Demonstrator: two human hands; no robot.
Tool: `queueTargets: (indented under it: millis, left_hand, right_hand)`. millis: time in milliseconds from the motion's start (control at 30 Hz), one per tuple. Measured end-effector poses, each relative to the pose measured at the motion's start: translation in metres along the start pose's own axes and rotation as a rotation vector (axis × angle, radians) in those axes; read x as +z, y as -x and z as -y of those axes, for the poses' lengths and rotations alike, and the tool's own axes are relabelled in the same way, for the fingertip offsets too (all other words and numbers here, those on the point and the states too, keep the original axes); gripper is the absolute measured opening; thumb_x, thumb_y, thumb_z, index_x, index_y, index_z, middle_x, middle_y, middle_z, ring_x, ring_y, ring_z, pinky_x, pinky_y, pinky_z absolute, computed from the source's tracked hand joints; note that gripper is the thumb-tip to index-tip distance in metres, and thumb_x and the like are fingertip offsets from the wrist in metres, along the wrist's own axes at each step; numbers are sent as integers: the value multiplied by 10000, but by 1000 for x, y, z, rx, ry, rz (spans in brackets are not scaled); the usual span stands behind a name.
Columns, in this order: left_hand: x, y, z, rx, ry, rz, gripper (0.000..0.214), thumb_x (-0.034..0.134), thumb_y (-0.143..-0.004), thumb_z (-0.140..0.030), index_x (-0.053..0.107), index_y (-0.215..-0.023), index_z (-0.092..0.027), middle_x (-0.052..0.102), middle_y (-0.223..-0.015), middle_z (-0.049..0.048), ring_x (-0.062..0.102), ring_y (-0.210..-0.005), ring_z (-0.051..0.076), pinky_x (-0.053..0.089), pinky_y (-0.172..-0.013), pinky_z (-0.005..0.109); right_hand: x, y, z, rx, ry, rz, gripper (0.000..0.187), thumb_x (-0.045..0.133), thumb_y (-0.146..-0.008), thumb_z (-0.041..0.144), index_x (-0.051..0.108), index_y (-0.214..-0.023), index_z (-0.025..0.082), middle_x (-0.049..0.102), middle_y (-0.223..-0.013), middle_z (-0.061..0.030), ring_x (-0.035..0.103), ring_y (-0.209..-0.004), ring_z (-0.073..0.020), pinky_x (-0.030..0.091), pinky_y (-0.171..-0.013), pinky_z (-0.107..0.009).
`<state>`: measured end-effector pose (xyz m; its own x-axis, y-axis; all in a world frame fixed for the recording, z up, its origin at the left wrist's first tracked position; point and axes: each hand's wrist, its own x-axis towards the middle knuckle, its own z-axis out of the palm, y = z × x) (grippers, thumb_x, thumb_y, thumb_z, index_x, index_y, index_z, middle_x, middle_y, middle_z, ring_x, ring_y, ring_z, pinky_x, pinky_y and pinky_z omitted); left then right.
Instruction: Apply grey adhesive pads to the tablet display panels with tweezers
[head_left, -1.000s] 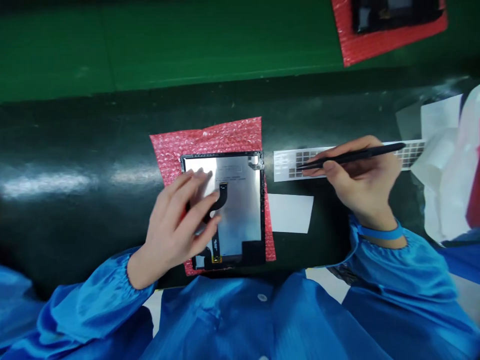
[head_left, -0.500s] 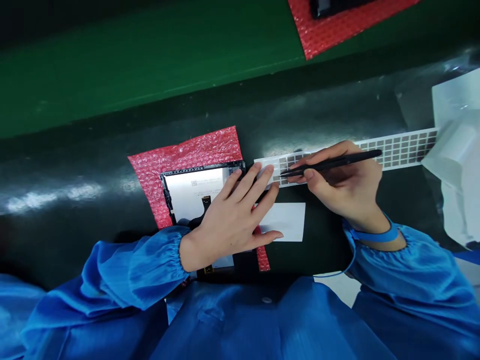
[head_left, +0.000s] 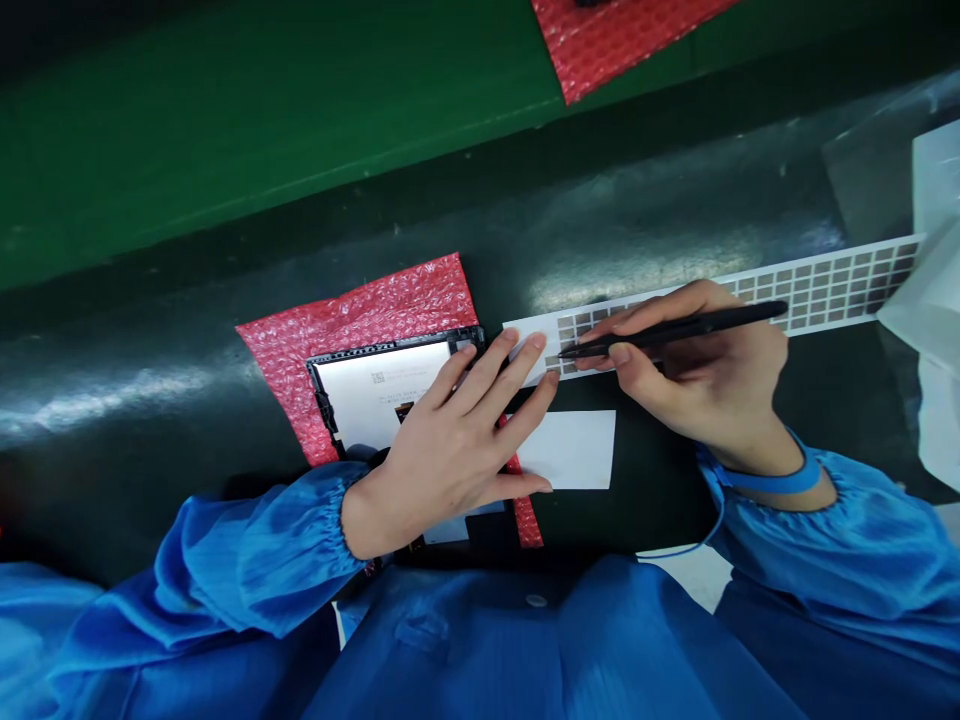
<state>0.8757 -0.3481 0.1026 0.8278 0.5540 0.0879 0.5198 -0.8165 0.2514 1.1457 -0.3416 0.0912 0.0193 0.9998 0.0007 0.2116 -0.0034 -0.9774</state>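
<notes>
Pinching tweezers (head_left: 697, 328), the right hand (head_left: 697, 385) meets a flimsy label sheet (head_left: 817, 290); the left hand (head_left: 450, 450) lies spread on a fragile display panel (head_left: 356, 400), best held by edges.

On the panel label (head_left: 384, 385), tiny print; unreadable.

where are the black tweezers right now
In the head view, the slim black tweezers are held in the right hand, tips at the left end of the white strip of grey-brown labels, beside the left hand.

Electronics assembly workshop, blue anti-static smock (head_left: 525, 650), dark workbench (head_left: 675, 230), red bubble wrap (head_left: 352, 335)
</notes>
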Motion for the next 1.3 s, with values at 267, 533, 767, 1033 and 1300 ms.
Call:
queueTargets:
  millis: [267, 533, 767, 1033, 1300]
  left_hand:
    - [-2, -1, 1, 6, -2, 2, 1069, 708, -924, -899, 590, -1603, -81, 473, -1768, 246, 506, -1613, 457, 411, -1289, 554]
    - [-4, -1, 1, 12, -6, 8, 1078, 705, -925, -903, 591, -1609, -77, 472, -1767, 252, 502, -1614, 463, 398, -1295, 557]
    - [-7, -4, 11, 21, 111, 0, 1036, 543, -1012, -910, 610, -1577, -45, 479, -1756, 268, 489, -1623, 465, 431, -1288, 565]
    - [-40, 31, 9, -97, 230, -317, 265, 686, -1125, -379, 741, -1164, -122, 812, -1075, 141, 802, -1011, 270, 653, -843, 389]
    - [-12, 61, -38, -135, -37, -148, 414, 627, -1146, -358, 688, -1404, -40, 781, -1001, 93, 781, -879, 251, 619, -612, 366]
  right_hand:
    - [1, -3, 4, -55, 54, 12, 231, 985, -858, 331, 835, -1031, 306, 853, -919, 5, 859, -772, -212, 732, -601, -297]
    - [2, -3, 4, -117, 76, 32, 191, 919, -924, 224, 840, -1091, 272, 865, -965, -13, 877, -786, -191, 749, -651, -240]
    - [1, -7, 5, -109, -118, 40, 156, 907, -945, 162, 816, -1060, 216, 886, -930, -41, 887, -770, -200, 754, -691, -246]
    - [27, 13, 23, 18, -214, -14, 132, 916, -958, 232, 821, -1049, 242, 866, -906, -25, 884, -765, -233, 773, -711, -335]
    - [49, 32, 26, 172, -184, 118, 190, 923, -950, 248, 764, -1051, 274, 851, -937, 3, 883, -796, -218, 769, -745, -330]
